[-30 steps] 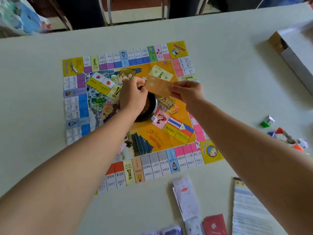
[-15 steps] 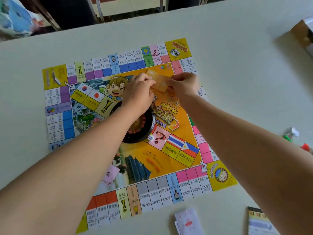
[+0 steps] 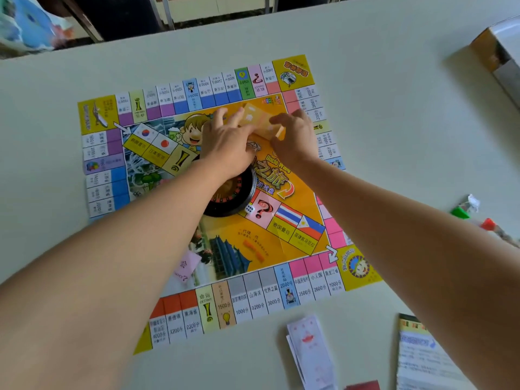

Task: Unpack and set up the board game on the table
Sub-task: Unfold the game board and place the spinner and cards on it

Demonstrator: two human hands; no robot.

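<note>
Board [image 3: 254, 301]: unfolded and flat in the middle of the table [image 3: 394, 136], printed side up, with all four sides in view. This part of the setup looks done.
Orange card stack [image 3: 257, 119]: at the far centre of the board, between the two hands and low over the orange field. I cannot tell whether it already rests flat.
Left hand [image 3: 228, 142]: fingers fairly straight and spread, their tips touching the stack's left edge. The thumb is hidden and no pinch shows.
Right hand [image 3: 292, 139]: fingers curled over the stack's right end, holding it.
Step in hand: probably seating this deck on its place on the board.
Roulette wheel [image 3: 233, 199]: black, at the board's centre, partly under the left wrist. It looks placed.
Die [image 3: 249, 208]: white, on the board just beside the wheel.
Pink card [image 3: 187, 266]: on the near-left part of the board, partly hidden by the left forearm. I cannot tell whether more cards lie under it.
Paper money [image 3: 309, 347]: a loose pile off the board on the near side, apparently unsorted.
Rule sheet [image 3: 422, 358]: on the table at near right.
Tokens [image 3: 461, 212]: small green and red pieces scattered at the right, well apart from the board and not yet on any square.
Box [image 3: 501, 52]: open at the far right edge.
Left to do: likely the money and the tokens. The task seems past halfway.
</note>
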